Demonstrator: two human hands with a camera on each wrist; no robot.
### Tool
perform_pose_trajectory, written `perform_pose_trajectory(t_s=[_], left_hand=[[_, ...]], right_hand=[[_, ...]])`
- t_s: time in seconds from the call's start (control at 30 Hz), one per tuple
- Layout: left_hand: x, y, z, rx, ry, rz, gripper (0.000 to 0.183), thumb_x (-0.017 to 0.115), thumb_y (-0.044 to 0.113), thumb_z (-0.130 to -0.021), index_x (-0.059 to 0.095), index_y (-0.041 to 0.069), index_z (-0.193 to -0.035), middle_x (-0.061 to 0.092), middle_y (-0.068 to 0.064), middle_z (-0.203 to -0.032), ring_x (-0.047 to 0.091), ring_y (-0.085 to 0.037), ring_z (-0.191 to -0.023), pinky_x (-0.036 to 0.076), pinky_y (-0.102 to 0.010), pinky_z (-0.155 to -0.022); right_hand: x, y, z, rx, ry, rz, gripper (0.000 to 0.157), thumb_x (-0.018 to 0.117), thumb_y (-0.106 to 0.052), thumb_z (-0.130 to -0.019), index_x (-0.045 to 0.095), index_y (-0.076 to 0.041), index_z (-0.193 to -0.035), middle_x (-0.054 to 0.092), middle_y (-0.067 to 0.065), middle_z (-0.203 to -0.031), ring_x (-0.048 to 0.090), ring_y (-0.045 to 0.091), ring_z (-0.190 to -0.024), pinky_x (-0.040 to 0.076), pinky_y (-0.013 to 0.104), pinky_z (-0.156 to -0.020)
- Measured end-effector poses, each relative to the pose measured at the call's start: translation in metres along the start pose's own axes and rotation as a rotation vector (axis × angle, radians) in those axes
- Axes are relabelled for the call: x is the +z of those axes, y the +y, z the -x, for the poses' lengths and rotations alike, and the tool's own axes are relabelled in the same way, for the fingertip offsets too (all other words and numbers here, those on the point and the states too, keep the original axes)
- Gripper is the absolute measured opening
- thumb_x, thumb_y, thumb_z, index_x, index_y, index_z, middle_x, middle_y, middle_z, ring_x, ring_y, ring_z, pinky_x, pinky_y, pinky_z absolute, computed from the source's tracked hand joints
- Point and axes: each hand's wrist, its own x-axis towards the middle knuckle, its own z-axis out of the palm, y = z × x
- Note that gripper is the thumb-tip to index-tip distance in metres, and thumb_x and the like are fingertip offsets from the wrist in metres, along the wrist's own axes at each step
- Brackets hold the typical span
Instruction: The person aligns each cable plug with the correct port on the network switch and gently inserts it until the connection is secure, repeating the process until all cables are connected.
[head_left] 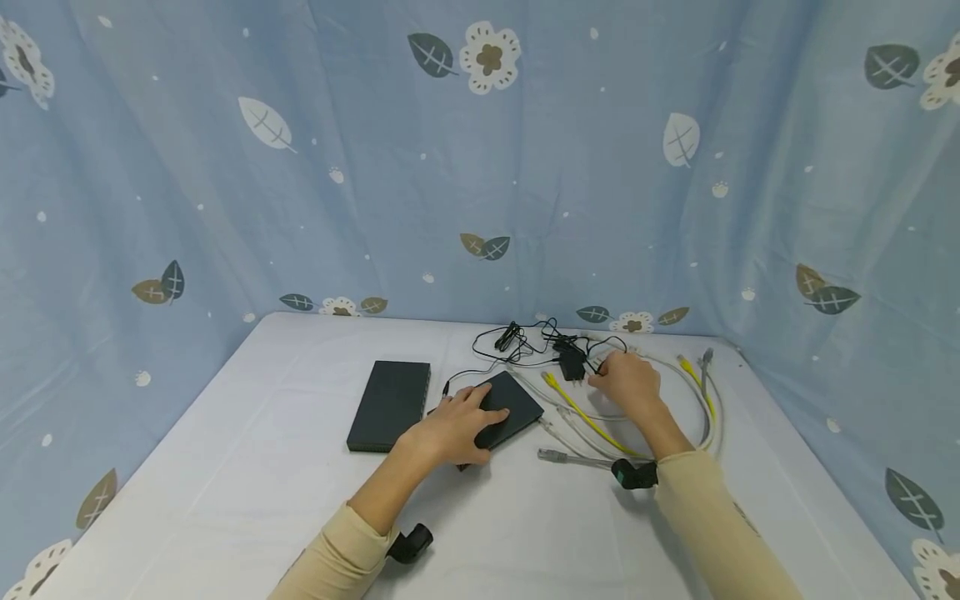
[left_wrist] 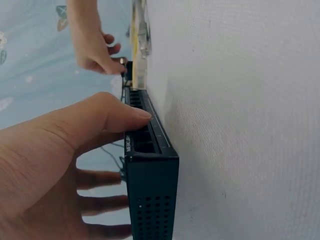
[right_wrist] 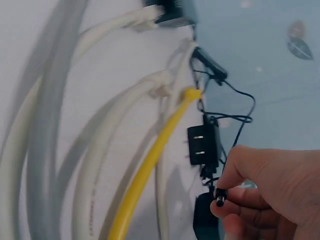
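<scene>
My left hand (head_left: 453,425) holds a black network switch (head_left: 517,408) on the white table. In the left wrist view, the thumb lies over the row of ports on the switch (left_wrist: 152,195) and the other fingers extend behind it. A thin black cord runs from the heap of cords to the switch's far side, by the left fingers. Farther right, my right hand (head_left: 628,385) pinches a small black barrel plug (right_wrist: 220,199) between thumb and fingers. Close beside that hand are a black power adapter (right_wrist: 202,145) and a second dark adapter (right_wrist: 205,220).
Another flat black box (head_left: 390,406) lies left of the switch. Tangled black cords (head_left: 517,337) lie at the back. White, grey and yellow network cables (head_left: 588,417) spread around the right arm. A blue patterned curtain (head_left: 480,167) hangs behind the table (head_left: 247,467).
</scene>
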Motion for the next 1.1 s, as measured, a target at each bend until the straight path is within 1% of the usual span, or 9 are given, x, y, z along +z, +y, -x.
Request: perform_pose_trajectory(t_s=[0.07, 0.17, 0.23, 0.3, 0.4, 0.67, 0.8, 0.9, 1.1], left_hand=[[0.001, -0.002, -0.001, -0.007, 0.010, 0.011, 0.065, 0.072, 0.035, -0.088, 0.047, 0.031, -0.147, 0.023, -0.016, -0.162, 0.027, -0.038, -0.148, 0.033, -0.061, -0.112], [0.002, -0.003, -0.002, -0.014, 0.012, 0.013, 0.066, 0.074, 0.036, -0.087, 0.047, 0.033, -0.147, 0.026, -0.021, -0.160, 0.028, -0.040, -0.147, 0.032, -0.062, -0.112], [0.001, -0.004, -0.002, -0.017, 0.016, 0.007, 0.066, 0.075, 0.037, -0.086, 0.048, 0.033, -0.146, 0.029, -0.023, -0.158, 0.029, -0.042, -0.146, 0.033, -0.061, -0.112], [0.000, -0.004, -0.001, -0.024, 0.022, -0.003, 0.066, 0.076, 0.037, -0.085, 0.049, 0.034, -0.145, 0.031, -0.024, -0.157, 0.031, -0.043, -0.145, 0.035, -0.061, -0.111], [-0.001, -0.004, -0.001, -0.038, 0.030, -0.009, 0.065, 0.077, 0.037, -0.083, 0.051, 0.035, -0.143, 0.032, -0.025, -0.156, 0.033, -0.043, -0.144, 0.036, -0.061, -0.110], [-0.004, -0.007, 0.001, -0.036, 0.015, 0.009, 0.066, 0.080, 0.033, -0.081, 0.054, 0.035, -0.141, 0.032, -0.025, -0.156, 0.032, -0.042, -0.145, 0.036, -0.061, -0.110], [-0.004, -0.010, 0.001, -0.021, 0.005, 0.017, 0.065, 0.081, 0.031, -0.081, 0.055, 0.035, -0.140, 0.032, -0.023, -0.157, 0.030, -0.040, -0.146, 0.035, -0.061, -0.111], [-0.004, -0.011, 0.001, -0.001, -0.004, 0.019, 0.066, 0.082, 0.031, -0.080, 0.054, 0.036, -0.140, 0.031, -0.021, -0.158, 0.029, -0.039, -0.147, 0.034, -0.061, -0.111], [-0.005, -0.013, 0.001, 0.035, -0.024, 0.026, 0.066, 0.082, 0.026, -0.081, 0.054, 0.038, -0.139, 0.030, -0.013, -0.160, 0.027, -0.035, -0.149, 0.033, -0.061, -0.112]], right_hand=[[-0.002, 0.003, 0.003, 0.006, 0.004, -0.051, 0.047, 0.072, -0.033, -0.088, 0.047, -0.019, -0.050, 0.033, -0.007, -0.046, 0.026, 0.011, -0.045, 0.022, 0.026, -0.043], [-0.004, 0.008, 0.005, 0.020, 0.000, -0.117, 0.034, 0.072, -0.034, -0.087, 0.063, -0.014, -0.062, 0.049, -0.005, -0.053, 0.035, 0.011, -0.046, 0.026, 0.025, -0.043], [-0.005, 0.011, 0.006, 0.037, -0.011, -0.158, 0.027, 0.070, -0.035, -0.088, 0.072, -0.011, -0.076, 0.063, 0.000, -0.065, 0.044, 0.013, -0.051, 0.032, 0.026, -0.044], [-0.006, 0.014, 0.006, 0.054, -0.006, -0.200, 0.027, 0.068, -0.035, -0.088, 0.077, -0.010, -0.091, 0.073, 0.007, -0.084, 0.056, 0.016, -0.059, 0.040, 0.028, -0.047], [-0.005, 0.018, 0.007, 0.068, 0.023, -0.251, 0.032, 0.066, -0.035, -0.088, 0.075, -0.007, -0.101, 0.074, 0.013, -0.102, 0.064, 0.021, -0.071, 0.047, 0.032, -0.052], [-0.001, 0.020, 0.007, 0.036, 0.194, -0.372, 0.030, 0.063, -0.028, -0.092, 0.072, -0.002, -0.103, 0.073, 0.019, -0.100, 0.068, 0.030, -0.080, 0.051, 0.036, -0.060], [-0.003, 0.018, 0.007, 0.030, 0.241, -0.433, 0.029, 0.061, -0.025, -0.092, 0.072, -0.002, -0.105, 0.073, 0.020, -0.099, 0.067, 0.028, -0.079, 0.051, 0.034, -0.064], [-0.006, 0.016, 0.008, 0.047, 0.228, -0.488, 0.030, 0.060, -0.024, -0.093, 0.072, -0.002, -0.108, 0.072, 0.020, -0.100, 0.066, 0.025, -0.072, 0.050, 0.030, -0.062], [-0.011, 0.010, 0.013, 0.105, 0.137, -0.661, 0.032, 0.060, -0.026, -0.095, 0.069, -0.002, -0.115, 0.071, 0.018, -0.099, 0.065, 0.026, -0.067, 0.047, 0.028, -0.058]])
